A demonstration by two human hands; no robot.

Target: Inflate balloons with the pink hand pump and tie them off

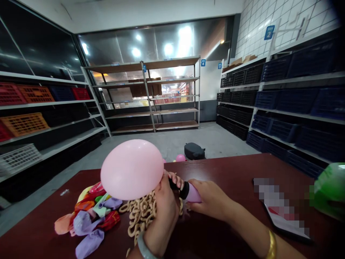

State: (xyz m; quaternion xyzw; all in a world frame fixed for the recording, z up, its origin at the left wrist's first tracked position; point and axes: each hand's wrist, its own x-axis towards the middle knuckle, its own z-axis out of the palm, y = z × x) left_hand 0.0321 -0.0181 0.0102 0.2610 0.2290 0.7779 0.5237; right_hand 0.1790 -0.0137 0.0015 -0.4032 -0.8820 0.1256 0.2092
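Note:
A large inflated pink balloon (132,169) sits to the left of my hands, above the table. My left hand (168,192) is closed around the balloon's neck and the black nozzle end of a balloon pump. The pump (192,193) has a black collar and a purple body. My right hand (208,198) is wrapped round that purple part. Left of my left wrist lies a pile of limp, uninflated balloons (90,216) in purple, red, orange, green and yellow. Tan ring-shaped pieces (137,216) are heaped beneath the balloon and my left forearm, partly hidden by them.
On the right of the dark red table (229,167) lie a phone-like flat object (285,216), partly blurred out, and a green-and-white package (331,190). A dark bag (194,151) rests on the floor beyond. Shelves with crates (25,124) line both sides; a shelf rack (151,97) stands behind.

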